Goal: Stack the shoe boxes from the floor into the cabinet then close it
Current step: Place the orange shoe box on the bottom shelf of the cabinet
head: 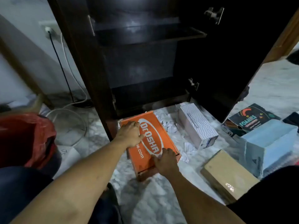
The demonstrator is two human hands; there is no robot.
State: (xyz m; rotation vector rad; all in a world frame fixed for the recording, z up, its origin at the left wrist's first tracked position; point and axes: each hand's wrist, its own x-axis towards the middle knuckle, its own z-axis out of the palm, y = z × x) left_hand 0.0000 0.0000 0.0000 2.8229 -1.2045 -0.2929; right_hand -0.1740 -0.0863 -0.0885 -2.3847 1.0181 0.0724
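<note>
While the cabinet [142, 65] stands open, both hands [131, 133] press flat, apart, on the orange box [151, 147].

The lettered box [149, 143] lies on the floor [145, 199] before the open cabinet [142, 62]; three boxes [196, 126] [228, 175] [271, 139] lie at its three o'clock.

The orange shoe box [150, 143] lid reads "Dr.OSHA" and a partly covered "…e.com". The white box [197, 126] reads "PERFORMANCE". The dark box [249, 118] reads "FOAMIES".

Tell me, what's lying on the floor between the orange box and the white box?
In the head view, crumpled white paper is strewn over the marble floor between the orange shoe box and the white shoe box.
</note>
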